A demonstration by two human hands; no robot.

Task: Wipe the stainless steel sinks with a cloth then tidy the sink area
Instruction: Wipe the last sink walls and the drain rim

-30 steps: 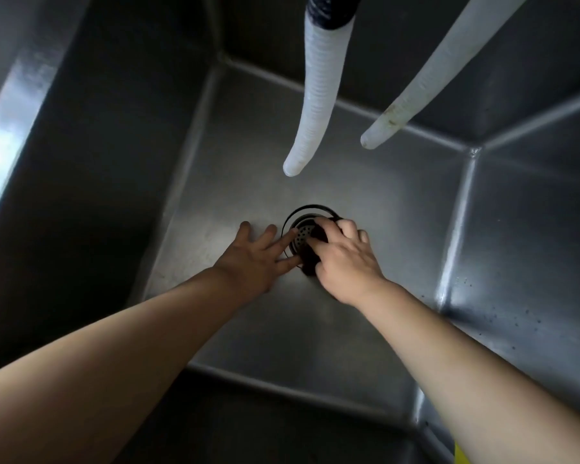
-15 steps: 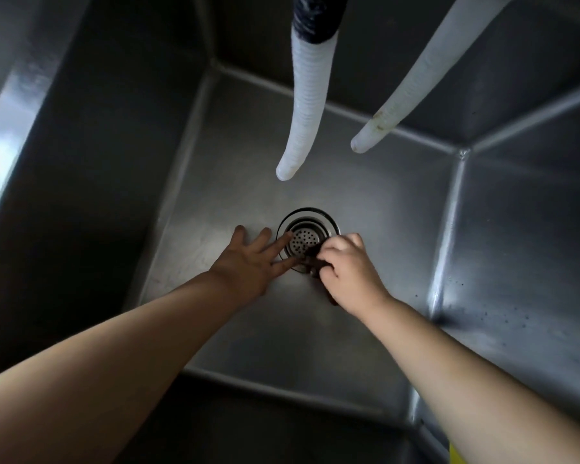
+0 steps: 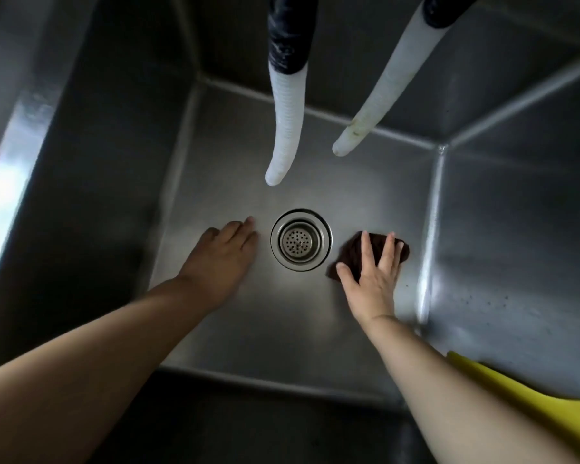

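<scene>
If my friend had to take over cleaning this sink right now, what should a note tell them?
Left hand: open, flat on the stainless steel sink floor, left of the round metal drain strainer.
Right hand: open, fingers spread, pressing the dark brown cloth onto the floor right of the strainer.
Two white ribbed hoses hang above the basin.
Done: cannot tell how much is wiped.
Left: dark specks show on the right wall; wipe those, then tidy up.
</scene>
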